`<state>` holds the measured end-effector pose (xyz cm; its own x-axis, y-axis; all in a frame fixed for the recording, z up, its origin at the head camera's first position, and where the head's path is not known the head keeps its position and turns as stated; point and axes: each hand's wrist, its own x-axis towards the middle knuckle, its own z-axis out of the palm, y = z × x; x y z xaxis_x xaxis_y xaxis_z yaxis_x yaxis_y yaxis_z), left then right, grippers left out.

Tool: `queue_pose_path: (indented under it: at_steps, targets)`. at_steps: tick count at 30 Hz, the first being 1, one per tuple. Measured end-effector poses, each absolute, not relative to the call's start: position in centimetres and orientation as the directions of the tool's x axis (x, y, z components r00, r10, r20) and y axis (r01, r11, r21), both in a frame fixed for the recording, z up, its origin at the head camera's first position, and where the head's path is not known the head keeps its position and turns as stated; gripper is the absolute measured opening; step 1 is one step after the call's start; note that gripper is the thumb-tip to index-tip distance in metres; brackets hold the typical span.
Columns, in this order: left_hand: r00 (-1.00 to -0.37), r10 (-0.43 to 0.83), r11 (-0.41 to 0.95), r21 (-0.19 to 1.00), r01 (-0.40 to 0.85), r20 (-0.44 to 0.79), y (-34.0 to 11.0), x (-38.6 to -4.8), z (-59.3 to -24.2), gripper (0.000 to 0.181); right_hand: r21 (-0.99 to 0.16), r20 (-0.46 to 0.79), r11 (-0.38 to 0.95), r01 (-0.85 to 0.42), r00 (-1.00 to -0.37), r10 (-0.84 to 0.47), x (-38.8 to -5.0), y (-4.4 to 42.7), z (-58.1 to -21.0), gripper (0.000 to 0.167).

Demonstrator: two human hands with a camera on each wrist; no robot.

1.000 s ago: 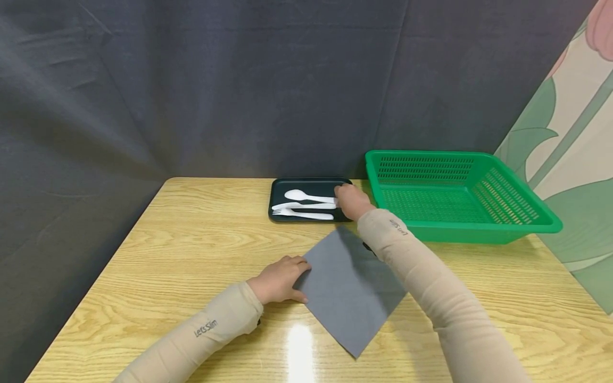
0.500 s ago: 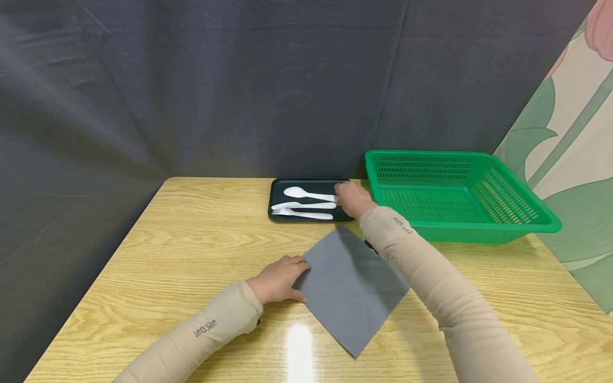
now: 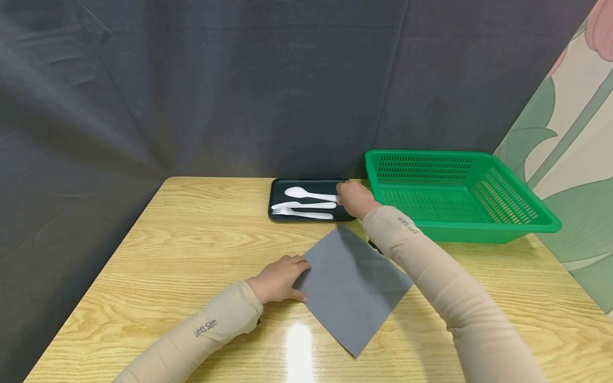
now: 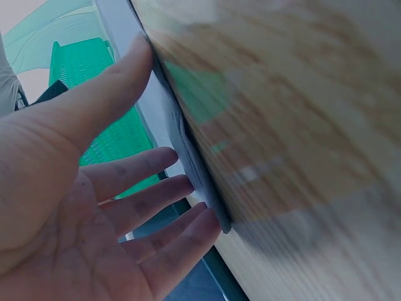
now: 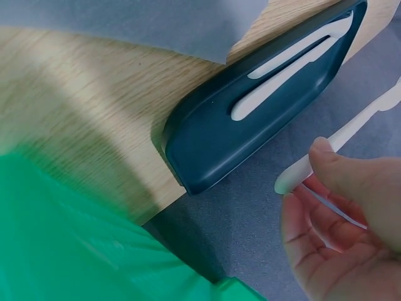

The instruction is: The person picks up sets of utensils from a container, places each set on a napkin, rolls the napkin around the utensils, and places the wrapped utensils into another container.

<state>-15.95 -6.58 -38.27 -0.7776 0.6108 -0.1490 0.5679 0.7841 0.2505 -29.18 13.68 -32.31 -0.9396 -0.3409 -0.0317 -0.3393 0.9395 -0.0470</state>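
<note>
My right hand (image 3: 356,198) pinches the handle end of a white plastic spoon (image 3: 299,192) between thumb and fingers. In the right wrist view the spoon (image 5: 344,133) is lifted off the dark tray (image 5: 210,141). A white knife (image 3: 311,205) and a white fork (image 3: 308,215) lie side by side in the tray, below the spoon in the head view. My left hand (image 3: 280,281) rests at the left corner of a grey cloth napkin (image 3: 351,290) laid flat as a diamond. Its fingers are spread and touch the napkin's edge in the left wrist view.
A green plastic basket (image 3: 479,227) stands at the table's back right, close beside the tray and my right wrist. A dark curtain (image 3: 263,90) hangs behind the wooden table (image 3: 201,229). A flower-patterned panel (image 3: 574,175) is at the far right.
My right hand has risen slightly and shifted a little right with the spoon, which now stands farther apart from the knife. The left hand has stayed in place on the napkin.
</note>
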Motion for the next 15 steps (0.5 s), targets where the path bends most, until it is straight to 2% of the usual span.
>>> queue_pose_path:
  at_steps: [15]
  targets:
    - [-0.776, 0.612, 0.784, 0.253, 0.568, -0.154, -6.58, -16.06, -38.39, 0.069, -0.082, 0.022, 0.926, -0.369, -0.93, -0.368, -28.15, 14.18, -32.22, 0.012]
